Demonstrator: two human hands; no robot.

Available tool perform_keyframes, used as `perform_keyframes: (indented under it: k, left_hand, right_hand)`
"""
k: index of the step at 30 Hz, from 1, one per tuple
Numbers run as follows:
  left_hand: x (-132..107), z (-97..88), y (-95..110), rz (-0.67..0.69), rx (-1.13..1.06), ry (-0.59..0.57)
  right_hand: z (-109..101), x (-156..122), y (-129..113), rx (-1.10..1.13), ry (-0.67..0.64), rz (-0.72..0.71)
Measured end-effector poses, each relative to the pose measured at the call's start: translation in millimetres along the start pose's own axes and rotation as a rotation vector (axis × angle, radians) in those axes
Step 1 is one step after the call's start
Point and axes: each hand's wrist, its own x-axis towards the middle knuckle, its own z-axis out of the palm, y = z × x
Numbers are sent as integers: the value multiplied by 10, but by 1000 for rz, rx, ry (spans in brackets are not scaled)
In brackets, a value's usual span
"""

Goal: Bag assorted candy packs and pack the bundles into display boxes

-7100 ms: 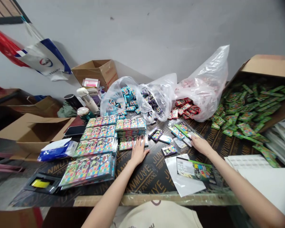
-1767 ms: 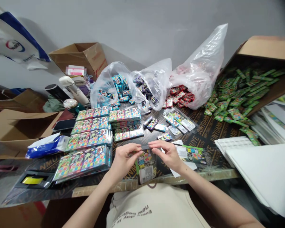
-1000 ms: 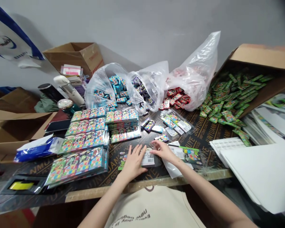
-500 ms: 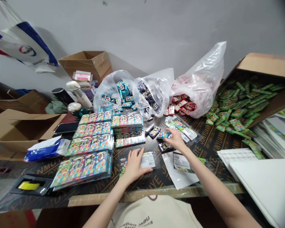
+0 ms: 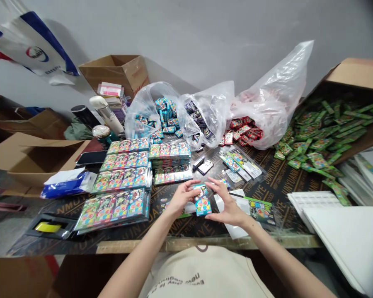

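A small blue printed box is held upright in front of me between both hands. My left hand is closed on its upper left edge, thumb and fingers together. My right hand curves round the right side, with fingertips near the top edge and the thumb at the bottom corner. Under the hands lies a clear packet with a printed card, partly hidden. Beside the right hand are a white sheet and a green and black printed packet. A small blue box behind the right fingers is mostly covered.
Stacks of colourful packs stand at left. Clear bags of blue, purple and red boxes line the back. A tilted carton spills green packs at right, near white sheets. Bottles stand back left.
My right hand has come back toward me with the blue box. My left hand has lifted off the clear packet and now grips the box too. The view has shifted slightly.
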Motion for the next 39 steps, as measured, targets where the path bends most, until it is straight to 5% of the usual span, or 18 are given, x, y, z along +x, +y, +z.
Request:
perform_keyframes:
  k: [5,9,13,18,24,28,31,33,37,39]
  left_hand:
    - [-37,-121,-68,81,309,-91]
    - [-54,-298,-269,316,995,-4]
    - [-82,-411,-462,356,1450,-42]
    - [-126,-403,-476,444,1409,-5]
    - [-203,-396,-372,477,1314,-105]
    - [-204,-415,-351,465,1282,7]
    - [-197,-408,-343,461,1275,38]
    - [-191,-399,-352,470,1284,30]
    - [-156,-426,-413,456,1334,53]
    - [-133,-463,-451,427,1379,61]
  right_hand:
    - [-1,-5,32,-12,-54,-44]
    - [-3,-93,270,-253,60,75]
    - [20,-203,500,-410,35,110]
    - [59,-268,516,-286,-25,134]
    - [50,-235,514,-16,-171,121]
    - [118,-241,426,-38,23,136]
    - [160,-227,312,-10,-19,94]
    - [154,-186,319,-66,-37,82]
    - [74,-75,646,-433,249,307]
    - [39,-33,858,-560,210,391]
